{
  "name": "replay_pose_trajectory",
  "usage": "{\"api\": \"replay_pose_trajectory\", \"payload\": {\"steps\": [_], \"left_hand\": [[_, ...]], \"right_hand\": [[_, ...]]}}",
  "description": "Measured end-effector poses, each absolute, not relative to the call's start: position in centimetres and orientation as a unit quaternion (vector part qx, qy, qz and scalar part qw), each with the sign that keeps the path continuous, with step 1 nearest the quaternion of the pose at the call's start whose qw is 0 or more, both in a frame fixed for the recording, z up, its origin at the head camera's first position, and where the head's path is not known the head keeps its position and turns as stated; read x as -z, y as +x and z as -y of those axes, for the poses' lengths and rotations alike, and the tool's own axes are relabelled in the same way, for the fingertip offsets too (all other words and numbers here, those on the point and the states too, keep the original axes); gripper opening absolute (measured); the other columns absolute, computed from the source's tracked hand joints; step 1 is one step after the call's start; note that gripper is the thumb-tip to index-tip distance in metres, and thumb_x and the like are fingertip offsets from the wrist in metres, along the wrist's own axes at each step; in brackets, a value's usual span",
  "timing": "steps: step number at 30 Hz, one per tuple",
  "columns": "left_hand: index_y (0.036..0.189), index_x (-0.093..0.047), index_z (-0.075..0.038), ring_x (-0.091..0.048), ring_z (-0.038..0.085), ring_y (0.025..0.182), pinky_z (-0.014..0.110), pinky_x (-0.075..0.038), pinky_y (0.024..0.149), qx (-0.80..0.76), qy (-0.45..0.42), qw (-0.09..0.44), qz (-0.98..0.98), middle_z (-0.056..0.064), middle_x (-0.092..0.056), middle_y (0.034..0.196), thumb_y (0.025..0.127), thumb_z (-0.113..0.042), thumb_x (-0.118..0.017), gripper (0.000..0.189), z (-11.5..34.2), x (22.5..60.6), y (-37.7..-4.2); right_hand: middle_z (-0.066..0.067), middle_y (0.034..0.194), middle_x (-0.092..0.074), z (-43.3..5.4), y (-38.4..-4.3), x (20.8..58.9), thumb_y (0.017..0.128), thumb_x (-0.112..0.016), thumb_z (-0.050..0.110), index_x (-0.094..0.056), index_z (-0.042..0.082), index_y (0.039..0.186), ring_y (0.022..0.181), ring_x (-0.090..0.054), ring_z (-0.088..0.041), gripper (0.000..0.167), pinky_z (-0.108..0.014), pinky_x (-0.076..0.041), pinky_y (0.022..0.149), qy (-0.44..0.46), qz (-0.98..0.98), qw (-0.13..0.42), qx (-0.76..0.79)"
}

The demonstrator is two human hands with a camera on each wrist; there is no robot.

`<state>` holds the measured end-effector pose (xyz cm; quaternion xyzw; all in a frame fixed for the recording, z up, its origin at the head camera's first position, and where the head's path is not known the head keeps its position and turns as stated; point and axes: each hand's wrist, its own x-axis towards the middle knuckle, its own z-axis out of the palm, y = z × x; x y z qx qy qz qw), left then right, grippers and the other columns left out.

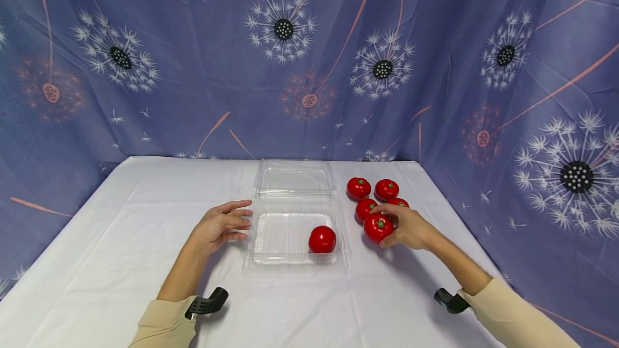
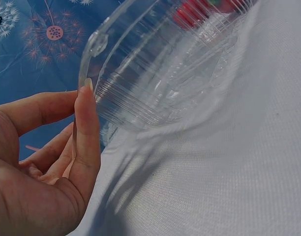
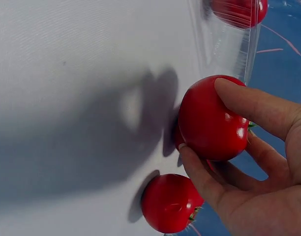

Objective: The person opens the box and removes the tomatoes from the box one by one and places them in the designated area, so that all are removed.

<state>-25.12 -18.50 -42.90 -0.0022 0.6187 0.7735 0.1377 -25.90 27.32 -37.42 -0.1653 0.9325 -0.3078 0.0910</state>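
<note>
A clear plastic clamshell container (image 1: 290,230) lies on the table with its lid folded back. My left hand (image 1: 220,227) is at the container's left rim; in the left wrist view its thumb and fingers (image 2: 87,113) pinch that edge. One red tomato (image 1: 322,239) sits in the container's near right corner. To the right of the container, my right hand (image 1: 403,225) grips another tomato (image 1: 378,228) between thumb and fingers. In the right wrist view, this held tomato (image 3: 212,120) appears raised off the cloth, with its shadow beside it.
Several more tomatoes (image 1: 359,188) are grouped on the white tablecloth (image 1: 121,240) just behind my right hand. The open lid (image 1: 295,176) lies at the container's far side. A blue curtain (image 1: 208,58) with dandelion prints hangs behind the table and along its sides.
</note>
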Motion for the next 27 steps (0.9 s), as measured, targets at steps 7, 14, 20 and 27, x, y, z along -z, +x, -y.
{"api": "replay_pose_trajectory", "payload": {"steps": [7, 14, 20, 27], "left_hand": [[0.152, -0.04, 0.004, -0.071, 0.014, 0.083, 0.028, -0.062, 0.067, -0.773, -0.003, 0.139, -0.619, 0.004, -0.069, 0.117, 0.087, 0.008, -0.064, 0.069, 18.5, 42.9, -25.1], [0.152, -0.039, 0.005, -0.071, 0.015, 0.083, 0.028, -0.062, 0.068, -0.774, 0.0, 0.137, -0.618, 0.002, -0.069, 0.113, 0.087, 0.009, -0.064, 0.069, 18.5, 42.9, -25.0], [0.152, -0.039, 0.005, -0.071, 0.015, 0.083, 0.028, -0.062, 0.068, -0.774, -0.003, 0.138, -0.618, 0.001, -0.069, 0.112, 0.087, 0.009, -0.064, 0.069, 18.5, 42.9, -25.0], [0.152, -0.04, 0.004, -0.071, 0.015, 0.084, 0.028, -0.062, 0.067, -0.771, -0.003, 0.138, -0.621, 0.005, -0.069, 0.118, 0.087, 0.008, -0.065, 0.07, 18.5, 42.8, -25.1]], "right_hand": [[-0.019, 0.131, -0.063, -27.3, -25.6, 37.9, 0.067, -0.091, 0.009, -0.063, 0.015, 0.13, 0.123, -0.057, -0.04, 0.069, -0.057, -0.052, 0.099, -0.162, -0.932, 0.106, 0.308], [-0.018, 0.13, -0.062, -27.2, -25.4, 38.3, 0.065, -0.091, 0.006, -0.064, 0.016, 0.127, 0.121, -0.057, -0.041, 0.069, -0.055, -0.055, 0.095, -0.155, -0.927, 0.118, 0.32], [-0.02, 0.131, -0.061, -27.2, -25.4, 38.6, 0.064, -0.091, 0.004, -0.064, 0.014, 0.128, 0.12, -0.056, -0.043, 0.07, -0.052, -0.057, 0.092, -0.154, -0.921, 0.128, 0.333], [-0.019, 0.13, -0.06, -27.1, -25.5, 38.7, 0.063, -0.091, 0.004, -0.064, 0.014, 0.127, 0.119, -0.056, -0.042, 0.07, -0.051, -0.058, 0.09, -0.153, -0.921, 0.135, 0.332]]}}
